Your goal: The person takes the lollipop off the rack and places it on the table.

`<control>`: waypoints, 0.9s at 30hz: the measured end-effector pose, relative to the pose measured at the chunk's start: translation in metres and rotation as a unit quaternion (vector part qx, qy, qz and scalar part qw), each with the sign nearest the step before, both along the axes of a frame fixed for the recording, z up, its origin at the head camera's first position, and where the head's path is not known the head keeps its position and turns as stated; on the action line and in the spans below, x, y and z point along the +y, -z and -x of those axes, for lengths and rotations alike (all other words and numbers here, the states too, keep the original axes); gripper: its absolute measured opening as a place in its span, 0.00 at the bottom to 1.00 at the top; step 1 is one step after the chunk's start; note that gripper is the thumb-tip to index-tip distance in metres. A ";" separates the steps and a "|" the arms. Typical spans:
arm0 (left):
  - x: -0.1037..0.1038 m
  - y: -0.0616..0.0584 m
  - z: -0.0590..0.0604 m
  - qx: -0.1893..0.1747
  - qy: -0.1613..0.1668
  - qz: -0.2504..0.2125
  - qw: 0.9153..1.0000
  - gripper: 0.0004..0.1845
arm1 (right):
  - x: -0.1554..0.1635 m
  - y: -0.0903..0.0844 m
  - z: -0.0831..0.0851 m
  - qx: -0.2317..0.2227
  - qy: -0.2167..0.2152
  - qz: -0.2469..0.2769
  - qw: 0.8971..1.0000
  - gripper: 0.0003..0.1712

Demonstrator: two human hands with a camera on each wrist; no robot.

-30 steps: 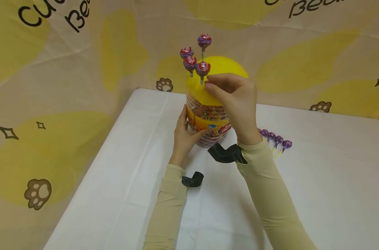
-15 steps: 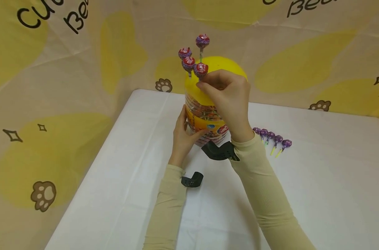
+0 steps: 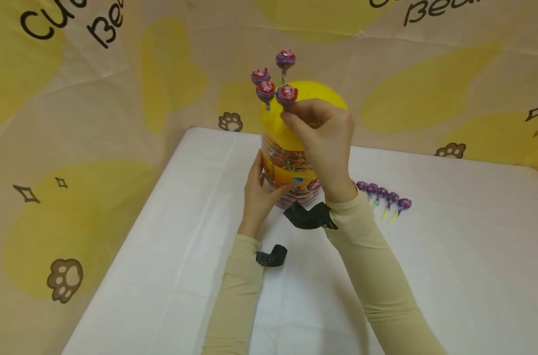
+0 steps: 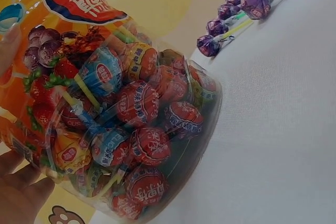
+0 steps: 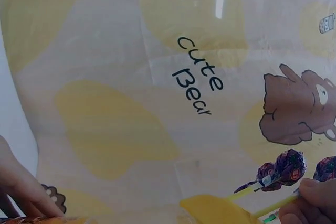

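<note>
Lollipop (image 3: 287,95) in a red-and-purple wrapper sits at the tip of the right hand (image 3: 325,138), whose thumb and forefinger pinch its stick just under the head, over the yellow lid (image 3: 326,96) of a clear plastic tub (image 3: 290,172); whether the stick is already seated in the lid cannot be told, as the fingers hide it. Three more lollipops (image 3: 266,90) stand upright with their sticks in the lid just beside it, so by the look of things three are placed, a fourth is in hand, and a row of purple lollipops (image 3: 381,195) lying on the table (image 3: 451,276) to the right of the tub has not been touched. The left hand (image 3: 259,195) steadies the tub from the near left side, fingers laid up along its wall and thumb curled round the front. From the left wrist the tub shows packed with wrapped lollipops behind an orange label, its base resting on the white cloth. That cloth covers the whole table. Behind and to both sides hangs a beige backdrop (image 3: 96,98) printed with yellow blobs, brown paw marks, small stars and the words "Cute Bear"; the right wrist view also catches a brown bear on it. Both arms wear beige sleeves with black wrist mounts.
</note>
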State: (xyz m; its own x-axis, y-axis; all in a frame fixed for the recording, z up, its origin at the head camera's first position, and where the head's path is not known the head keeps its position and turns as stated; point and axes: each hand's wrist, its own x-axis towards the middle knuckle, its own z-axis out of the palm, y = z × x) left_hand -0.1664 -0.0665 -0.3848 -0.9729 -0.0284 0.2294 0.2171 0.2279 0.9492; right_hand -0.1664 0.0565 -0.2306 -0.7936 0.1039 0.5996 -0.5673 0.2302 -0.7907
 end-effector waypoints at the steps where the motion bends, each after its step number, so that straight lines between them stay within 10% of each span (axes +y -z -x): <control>1: 0.000 0.000 0.000 0.001 0.000 0.000 1.000 0.51 | -0.001 0.000 0.000 0.015 0.001 0.004 1.000 0.08; 14: 0.002 0.002 0.000 -0.003 -0.001 0.000 1.000 0.52 | 0.009 0.010 -0.012 0.055 -0.059 0.098 0.992 0.09; 27: 0.002 0.001 0.000 -0.007 -0.002 -0.001 1.000 0.54 | 0.051 0.033 -0.039 -0.038 -0.078 0.163 0.983 0.04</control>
State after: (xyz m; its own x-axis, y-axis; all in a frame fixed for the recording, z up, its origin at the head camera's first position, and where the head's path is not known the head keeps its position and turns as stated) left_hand -0.1662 -0.0644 -0.3858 -0.9758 -0.0326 0.2162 0.2034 0.2270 0.9524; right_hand -0.1278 0.1077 -0.2637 -0.8565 0.1533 0.4928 -0.5116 -0.1268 -0.8498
